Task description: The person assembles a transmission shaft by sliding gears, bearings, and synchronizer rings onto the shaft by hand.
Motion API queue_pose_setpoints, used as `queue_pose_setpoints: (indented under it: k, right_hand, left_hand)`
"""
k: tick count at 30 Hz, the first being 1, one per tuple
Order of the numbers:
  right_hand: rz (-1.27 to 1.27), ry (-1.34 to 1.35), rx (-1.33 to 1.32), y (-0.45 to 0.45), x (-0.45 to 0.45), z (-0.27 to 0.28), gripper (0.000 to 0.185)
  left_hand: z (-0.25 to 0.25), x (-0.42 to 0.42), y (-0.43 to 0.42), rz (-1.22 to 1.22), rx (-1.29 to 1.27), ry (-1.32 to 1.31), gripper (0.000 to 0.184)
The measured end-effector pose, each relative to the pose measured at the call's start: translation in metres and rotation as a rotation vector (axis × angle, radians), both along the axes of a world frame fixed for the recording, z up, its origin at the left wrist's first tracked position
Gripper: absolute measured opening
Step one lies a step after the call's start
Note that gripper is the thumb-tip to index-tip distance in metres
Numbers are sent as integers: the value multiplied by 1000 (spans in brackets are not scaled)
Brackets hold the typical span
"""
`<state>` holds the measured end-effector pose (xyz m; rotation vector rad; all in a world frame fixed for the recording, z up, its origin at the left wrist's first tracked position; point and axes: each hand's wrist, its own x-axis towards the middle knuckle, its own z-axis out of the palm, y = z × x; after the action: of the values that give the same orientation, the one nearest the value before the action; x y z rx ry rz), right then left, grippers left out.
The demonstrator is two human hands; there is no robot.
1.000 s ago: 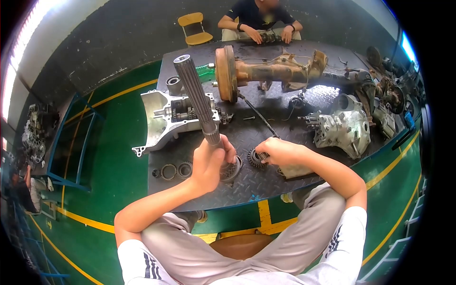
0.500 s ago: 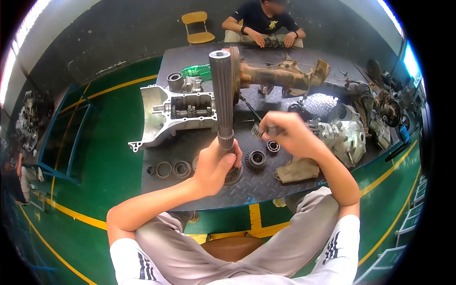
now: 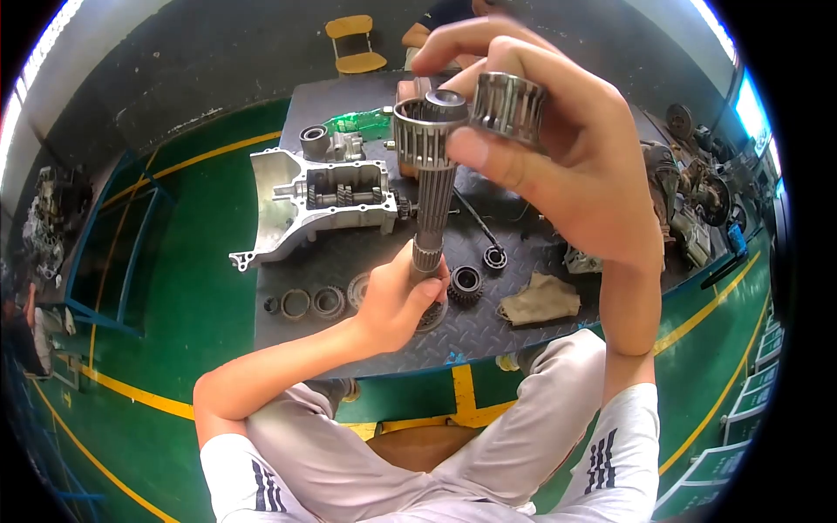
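Observation:
My left hand (image 3: 397,301) is closed around the lower end of a splined shaft (image 3: 434,205), which stands upright over the table. One needle roller bearing (image 3: 420,144) surrounds or overlaps the shaft's top end; I cannot tell how far it is seated. My right hand (image 3: 567,139) is raised beside that end, its thumb and fingers closed on a second needle roller bearing (image 3: 508,109). Below the hands, a gear (image 3: 466,281) and a small ball bearing (image 3: 494,258) lie on the table. Other rings and gears (image 3: 329,302) sit left of my left hand.
An opened gearbox housing (image 3: 349,205) lies on the metal table (image 3: 384,353) at left, a green bottle (image 3: 357,122) behind it. A cloth glove (image 3: 540,299) rests at right. More greasy parts (image 3: 706,192) crowd the right edge. Another person sits across the table, partly hidden.
My right hand has risen from low over the table to the shaft's top, bringing the needle roller bearings up. My left hand still holds the shaft upright in nearly the same place.

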<state>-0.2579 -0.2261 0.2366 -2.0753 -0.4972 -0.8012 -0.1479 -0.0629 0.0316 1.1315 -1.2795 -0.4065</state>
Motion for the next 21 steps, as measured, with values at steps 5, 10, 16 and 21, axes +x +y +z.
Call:
queue_pose_setpoints:
  k: [5, 10, 16, 21]
  right_hand:
    - [-37, 148, 38, -4, -3, -31, 27]
    - [11, 154, -95, -13, 8, -77, 30]
    - [-1, 206, -176, -18, 8, -92, 32]
    - [-10, 239, -72, -20, 7, -100, 30]
  left_hand:
    - [-2, -1, -3, 40, 13, 104, 34]
    - [-4, 4, -4, -22, -34, 64, 70]
    - [-8, 8, -11, -53, -194, 183, 83]
    - [-12, 13, -12, -131, -127, 242, 74]
